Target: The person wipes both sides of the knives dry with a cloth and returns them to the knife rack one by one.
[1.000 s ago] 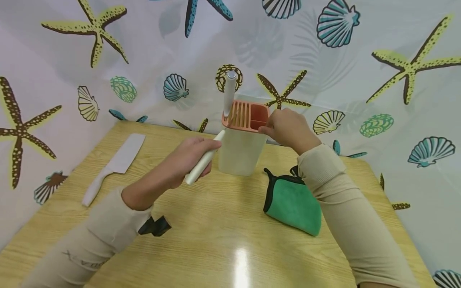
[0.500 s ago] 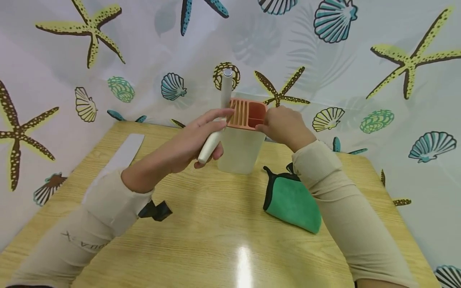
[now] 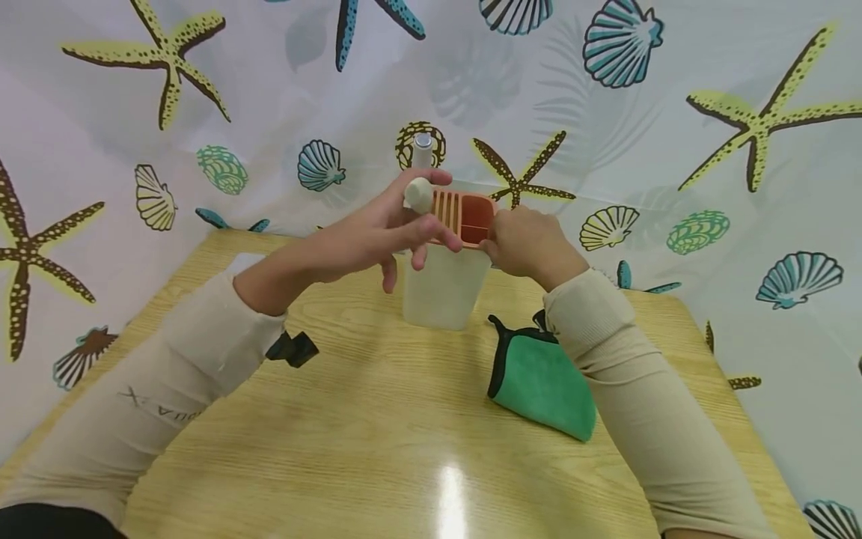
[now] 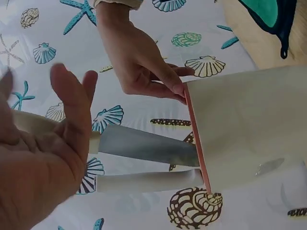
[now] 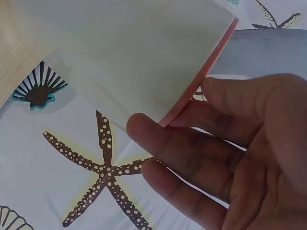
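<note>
Home-like indoor corner of unclear kind: wood-grain table [image 3: 364, 434], pale cloth [image 3: 263, 82] with starfish and seashells behind.

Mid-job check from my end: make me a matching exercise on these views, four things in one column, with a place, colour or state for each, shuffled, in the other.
Things
1. Right hand
2. Folded cloth
3. Knife holder
4. Knife nearest the left hand, seen in the left wrist view

Descriptions
A. Pale body, upright, with a slatted orange top
B. Grey blade showing above the rim
C. Gripping a corner of the rim
D. Green with black edging, lying on the table

Right pairs: 1-C, 2-D, 3-A, 4-B
</note>
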`<state>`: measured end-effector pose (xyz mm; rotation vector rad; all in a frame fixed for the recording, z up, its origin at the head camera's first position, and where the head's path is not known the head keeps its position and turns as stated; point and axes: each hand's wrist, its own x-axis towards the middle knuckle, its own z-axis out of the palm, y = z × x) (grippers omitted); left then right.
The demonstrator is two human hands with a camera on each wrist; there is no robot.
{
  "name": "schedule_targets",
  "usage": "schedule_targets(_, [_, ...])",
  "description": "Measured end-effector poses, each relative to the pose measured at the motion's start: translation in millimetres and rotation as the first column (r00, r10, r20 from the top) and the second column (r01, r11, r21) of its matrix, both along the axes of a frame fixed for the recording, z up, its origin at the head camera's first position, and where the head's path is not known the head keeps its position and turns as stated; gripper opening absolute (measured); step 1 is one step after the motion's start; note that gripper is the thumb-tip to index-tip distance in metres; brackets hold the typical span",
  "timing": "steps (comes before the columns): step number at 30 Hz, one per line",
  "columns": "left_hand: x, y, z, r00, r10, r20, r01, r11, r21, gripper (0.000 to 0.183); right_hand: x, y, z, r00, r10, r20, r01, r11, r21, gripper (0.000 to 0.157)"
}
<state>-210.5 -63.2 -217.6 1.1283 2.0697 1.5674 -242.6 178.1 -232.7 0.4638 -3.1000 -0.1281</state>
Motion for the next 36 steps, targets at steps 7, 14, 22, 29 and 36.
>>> schedule_targets(7, [-8.5,11.6,2.4,0.751,0.373,-0.544,-0.482,0.874,-0.066,0.041,0.5,-0.7,0.8,1.0,-0.011,0.029,0.01,1.0,0.011,0.033])
schedule_targets(14, [-20.9,18.9,-0.7,0.415,0.476,-0.775,-0.595,0.787,0.165,0.041,2.9,2.5,0.8,0.999,-0.012,0.033,0.013,1.0,-0.017,0.03])
schedule_targets(22, [-38.7,28.2,-5.5,0.312,0.425,-0.85,-0.628,0.764,0.152,0.046,2.5,3.0,1.1,0.999,0.008,0.042,-0.006,0.999,-0.031,0.027])
schedule_targets(29, [-54.2,38.5,-15.7,0.358,0.408,-0.84,-0.662,0.745,0.08,0.05,2.3,2.6,0.9,0.999,0.009,0.034,-0.008,1.0,-0.025,0.027])
schedule_targets(36, [-57.5,43.6,-23.7,0.307,0.367,-0.878,-0.66,0.747,0.081,0.064,3.5,1.3,2.0,0.999,-0.011,0.04,0.011,1.0,-0.003,0.03])
